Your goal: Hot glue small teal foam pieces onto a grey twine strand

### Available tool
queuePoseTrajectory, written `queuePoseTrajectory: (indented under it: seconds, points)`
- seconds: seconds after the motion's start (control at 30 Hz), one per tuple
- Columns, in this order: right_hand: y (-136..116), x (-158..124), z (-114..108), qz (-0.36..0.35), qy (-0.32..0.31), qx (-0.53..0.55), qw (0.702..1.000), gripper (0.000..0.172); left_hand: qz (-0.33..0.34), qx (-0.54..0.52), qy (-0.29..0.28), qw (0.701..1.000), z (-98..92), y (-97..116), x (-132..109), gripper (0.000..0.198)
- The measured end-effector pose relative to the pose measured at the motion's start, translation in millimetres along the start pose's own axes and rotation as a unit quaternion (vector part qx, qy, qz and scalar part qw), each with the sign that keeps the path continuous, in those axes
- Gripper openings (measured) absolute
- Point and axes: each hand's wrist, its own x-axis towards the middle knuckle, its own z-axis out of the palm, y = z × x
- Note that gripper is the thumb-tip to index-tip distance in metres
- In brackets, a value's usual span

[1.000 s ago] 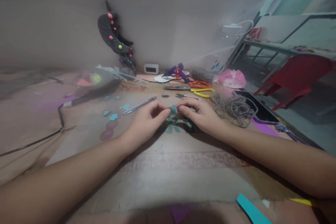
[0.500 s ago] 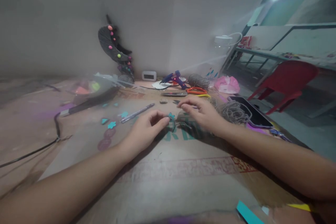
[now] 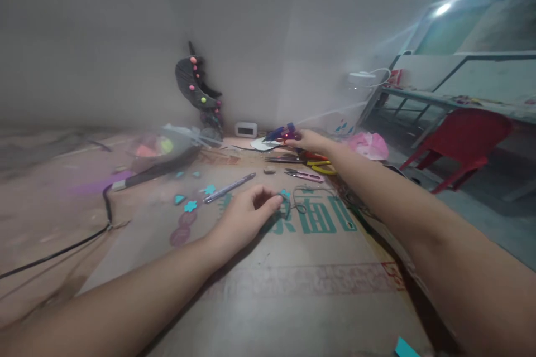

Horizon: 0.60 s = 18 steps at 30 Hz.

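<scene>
My left hand [image 3: 251, 212] pinches a small teal flower cutout [image 3: 285, 193] between thumb and fingertips, just above the board. Grey yarn [image 3: 299, 209] trails from beside the flower in a loop to the right. At the back, my right hand [image 3: 312, 143] has its fingers closed round the blue glue gun [image 3: 277, 133], whose small red light shows. The hand hides most of the gun's handle. Under the nozzle lies a white pad [image 3: 258, 145]. Below the right hand are scissors [image 3: 285, 159], yellow-handled pliers [image 3: 321, 167] and pink snips [image 3: 307, 175].
A pen [image 3: 229, 188] and several teal cutouts [image 3: 190, 206] lie left of my left hand. A black cable [image 3: 54, 259] crosses the left side. A white clock [image 3: 245, 129] and a dark crescent ornament [image 3: 190, 82] stand by the wall. A pink bag [image 3: 368, 146] sits at right.
My right hand has left the snips and reached back to the glue gun. My left hand still holds the flower. The view has shifted slightly.
</scene>
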Motion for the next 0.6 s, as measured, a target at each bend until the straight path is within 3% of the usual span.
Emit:
queuePoseTrajectory:
  seconds: [0.17,0.33,0.47,0.6]
  points:
    - [-5.8,9.9,14.8,0.04,0.027,0.02,0.999,0.034,0.006,-0.014,-0.002,1.0,1.8,0.5,0.6,0.026]
    - [-16.5,2.2,-6.3,0.019,0.048,0.063,0.997,0.023,0.016,-0.01,-0.007,1.0,1.8,1.5,0.7,0.025]
    - [-31.1,-21.8,-31.6,-0.025,0.073,0.145,0.987,0.018,0.015,0.0,0.0,1.0,1.2,1.6,0.9,0.025]
    - [-40.7,-66.4,-44.4,-0.085,0.091,0.249,0.96,0.014,0.007,0.005,0.01,1.0,-0.3,4.2,0.8,0.024]
